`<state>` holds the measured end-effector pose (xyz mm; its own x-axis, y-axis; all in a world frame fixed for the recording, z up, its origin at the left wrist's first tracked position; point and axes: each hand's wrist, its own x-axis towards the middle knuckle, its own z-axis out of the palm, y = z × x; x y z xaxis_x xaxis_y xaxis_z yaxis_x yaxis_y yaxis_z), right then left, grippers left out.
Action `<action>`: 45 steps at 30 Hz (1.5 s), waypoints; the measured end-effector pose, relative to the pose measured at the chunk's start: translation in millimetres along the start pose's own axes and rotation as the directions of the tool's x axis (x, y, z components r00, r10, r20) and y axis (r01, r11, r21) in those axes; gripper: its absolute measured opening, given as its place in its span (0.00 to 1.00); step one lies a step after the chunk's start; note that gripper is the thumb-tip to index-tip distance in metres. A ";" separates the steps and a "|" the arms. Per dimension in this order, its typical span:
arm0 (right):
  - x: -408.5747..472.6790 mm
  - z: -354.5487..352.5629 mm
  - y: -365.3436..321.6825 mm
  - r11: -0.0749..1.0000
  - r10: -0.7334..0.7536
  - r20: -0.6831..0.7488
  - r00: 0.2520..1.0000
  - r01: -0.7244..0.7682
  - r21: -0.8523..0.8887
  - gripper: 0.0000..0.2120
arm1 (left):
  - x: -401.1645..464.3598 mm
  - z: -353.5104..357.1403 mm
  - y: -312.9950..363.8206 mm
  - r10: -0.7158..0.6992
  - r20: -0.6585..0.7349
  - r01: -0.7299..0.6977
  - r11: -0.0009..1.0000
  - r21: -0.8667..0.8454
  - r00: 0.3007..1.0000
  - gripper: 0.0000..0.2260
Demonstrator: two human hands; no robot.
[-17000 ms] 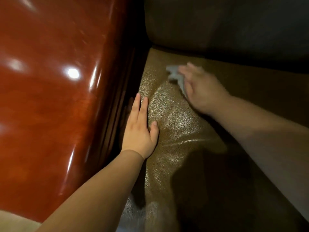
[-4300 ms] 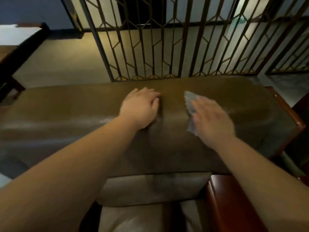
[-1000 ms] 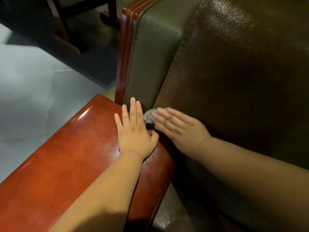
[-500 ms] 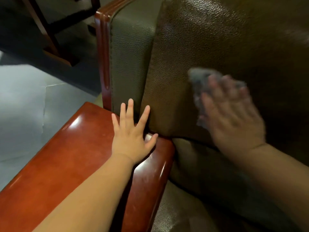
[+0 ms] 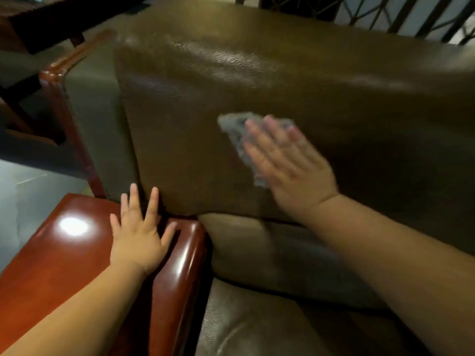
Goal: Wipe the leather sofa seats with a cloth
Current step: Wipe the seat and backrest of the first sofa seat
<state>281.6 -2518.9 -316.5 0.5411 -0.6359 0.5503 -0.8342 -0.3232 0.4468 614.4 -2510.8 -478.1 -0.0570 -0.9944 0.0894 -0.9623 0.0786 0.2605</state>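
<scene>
The step in hand was, in my judgement, the wiping of the back cushion (image 5: 257,80), not yet the seat. The right hand (image 5: 288,165) lay flat with straight fingers and pressed the cloth (image 5: 235,127) against the leather, near the middle of the cushion face; the hand was blurred, so it seemed to be in a stroke. The cloth was small, grey and crumpled, and its edge showed at 11 o'clock from the hand. The left hand (image 5: 140,240) rested open, fingers spread, on the armrest (image 5: 77,253) at 8 o'clock from the cloth, and its fingertips were touching the lower corner of the cushion. The armrest was of red-brown wood, smooth and very glossy, with a rounded edge and a bright spot of light on it. The leather was olive-brown, grained with fine pebbles, soft and a little shiny on top. The next move probably called for even strokes toward 3 o'clock, and then the seat cushion (image 5: 257,330) below.
</scene>
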 end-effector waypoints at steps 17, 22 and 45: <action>-91.4 -33.6 95.7 0.879 0.476 0.025 0.879 -0.476 -0.004 0.34 | 114.7 -164.9 245.7 0.469 -0.510 -0.394 0.883 0.255 0.721 0.28; -62.0 -25.3 58.8 0.744 0.666 -0.009 0.746 -0.664 0.074 0.38 | 114.6 -164.2 249.6 0.457 -0.499 -0.366 0.889 0.275 0.736 0.28; -159.3 -0.7 59.2 0.754 0.652 -0.030 0.758 -0.643 0.137 0.35 | 123.5 -187.7 440.7 0.869 0.046 -0.828 0.452 0.332 0.493 0.30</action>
<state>146.1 -2436.3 -377.2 -0.1306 -0.6712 0.7297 -0.9911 0.0693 -0.1137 233.3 -2585.7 -171.9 -0.8763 -0.4254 0.2260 -0.4763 0.8350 -0.2753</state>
